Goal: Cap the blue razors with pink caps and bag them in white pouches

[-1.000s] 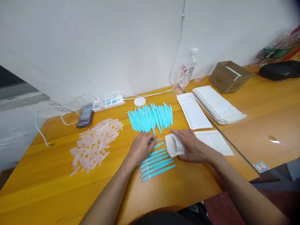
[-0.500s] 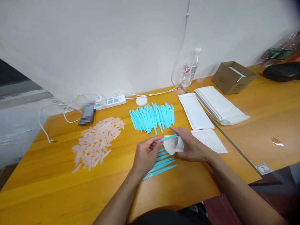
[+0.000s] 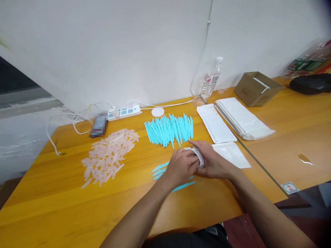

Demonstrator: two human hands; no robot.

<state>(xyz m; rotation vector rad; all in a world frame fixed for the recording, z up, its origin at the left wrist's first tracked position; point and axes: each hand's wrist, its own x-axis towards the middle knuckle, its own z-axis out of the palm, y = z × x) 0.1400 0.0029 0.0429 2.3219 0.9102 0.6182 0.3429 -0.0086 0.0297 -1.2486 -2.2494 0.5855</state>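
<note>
My right hand (image 3: pixel 212 161) is wrapped round a small white pouch (image 3: pixel 200 157), holding it above the table. Fingers closed, my left hand (image 3: pixel 181 167) presses at the pouch's left, open end; what is between its fingertips is hidden. Below the left hand lies a row of slim turquoise sticks (image 3: pixel 184 186), shaped like eyebrow razors and partly covered by the hand. A larger pile of the same turquoise sticks (image 3: pixel 169 130) is just beyond both hands. A flat white pouch (image 3: pixel 232 155) lies beside my right wrist.
Pale pink slim pieces (image 3: pixel 106 155) are heaped at left. White padded pouches (image 3: pixel 217 124) and a stack of white pouches (image 3: pixel 244 119) lie at right, near an open cardboard box (image 3: pixel 257 90). A power strip (image 3: pixel 125 112), a round lid (image 3: pixel 157 112) and a plastic bottle (image 3: pixel 213 77) stand along the wall.
My left hand has moved right, up against the pouch. The turquoise stick it held at the pouch mouth is now out of sight. My right hand stays nearly in place.
</note>
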